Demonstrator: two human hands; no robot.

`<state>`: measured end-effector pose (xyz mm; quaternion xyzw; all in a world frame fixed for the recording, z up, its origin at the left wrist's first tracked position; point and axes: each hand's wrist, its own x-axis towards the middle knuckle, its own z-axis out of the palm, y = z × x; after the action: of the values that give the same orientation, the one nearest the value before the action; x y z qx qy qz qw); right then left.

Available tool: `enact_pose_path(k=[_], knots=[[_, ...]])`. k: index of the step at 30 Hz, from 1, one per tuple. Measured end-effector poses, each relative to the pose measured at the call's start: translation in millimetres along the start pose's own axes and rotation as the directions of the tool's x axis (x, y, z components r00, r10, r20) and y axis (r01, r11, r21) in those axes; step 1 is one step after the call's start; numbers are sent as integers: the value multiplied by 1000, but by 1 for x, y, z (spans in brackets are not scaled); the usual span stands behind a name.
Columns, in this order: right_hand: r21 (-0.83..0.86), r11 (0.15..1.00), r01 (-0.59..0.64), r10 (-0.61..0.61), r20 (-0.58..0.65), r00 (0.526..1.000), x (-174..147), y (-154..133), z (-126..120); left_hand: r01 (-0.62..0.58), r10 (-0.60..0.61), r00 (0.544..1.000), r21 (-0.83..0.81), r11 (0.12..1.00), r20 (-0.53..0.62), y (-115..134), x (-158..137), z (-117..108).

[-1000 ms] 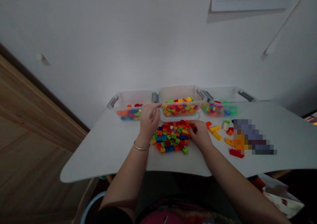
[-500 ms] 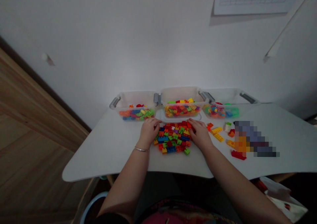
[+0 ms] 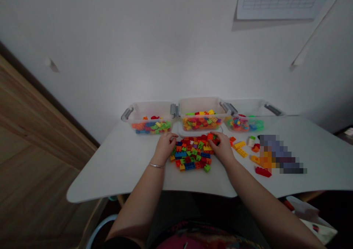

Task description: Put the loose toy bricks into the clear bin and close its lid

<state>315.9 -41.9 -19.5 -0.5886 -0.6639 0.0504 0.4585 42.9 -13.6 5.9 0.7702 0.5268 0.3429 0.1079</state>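
1. Through the head camera, my only view, I have both of the wearer's hands over a white table (image 3: 124, 172), one at each side of a mixed pile of toy bricks (image 3: 190, 156).
2. The left hand (image 3: 164, 147) is at the pile's left edge, fingers bent, the gap between thumb and forefinger narrow. I can't tell from here whether anything is pinched there. A thin bracelet (image 3: 156, 165) circles that wrist.
3. The right hand (image 3: 223, 149) reaches in at the pile's far right corner. Its thumb and forefinger stand narrowly apart around an orange brick (image 3: 210, 136); I can't make out whether they grip it or only touch it.
4. The pile lies flat between the hands, red, orange, green, blue and yellow, with one green brick (image 3: 206, 168) at its near right edge.
5. Behind it I see three clear tubs in a row, the left tub (image 3: 151, 110), middle tub (image 3: 201, 105) and right tub (image 3: 249, 107), each with coloured pieces inside. A pale lid (image 3: 190, 134) shows at the foot of the middle one.
6. Right of the right hand I count two yellow bricks (image 3: 238, 145), then a white-and-green piece (image 3: 251, 141) and a long red brick (image 3: 263, 172), next to a pixelated patch (image 3: 284, 155).
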Motion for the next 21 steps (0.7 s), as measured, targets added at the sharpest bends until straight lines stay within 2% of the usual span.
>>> enact_pose_path(k=[7,11,14,17,21], knots=[[212,969,-126,141,-58,988,-3,-4,-4,1,-1,1000,-80,997,6,7,0,3],[395,895,-208,290,-159,944,2,-7,-6,26,-27,1000,-98,995,-8,7,0,1],[506,857,-99,292,-319,902,16,-20,-20,21,-23,1000,-99,995,-11,8,0,-1],[500,862,79,196,-473,859,40,-37,-41,9,-9,1000,-103,995,-2,9,0,-1],[428,885,184,51,-481,875,79,-46,-60,17,-17,1000,-105,994,4,10,1,-1]])
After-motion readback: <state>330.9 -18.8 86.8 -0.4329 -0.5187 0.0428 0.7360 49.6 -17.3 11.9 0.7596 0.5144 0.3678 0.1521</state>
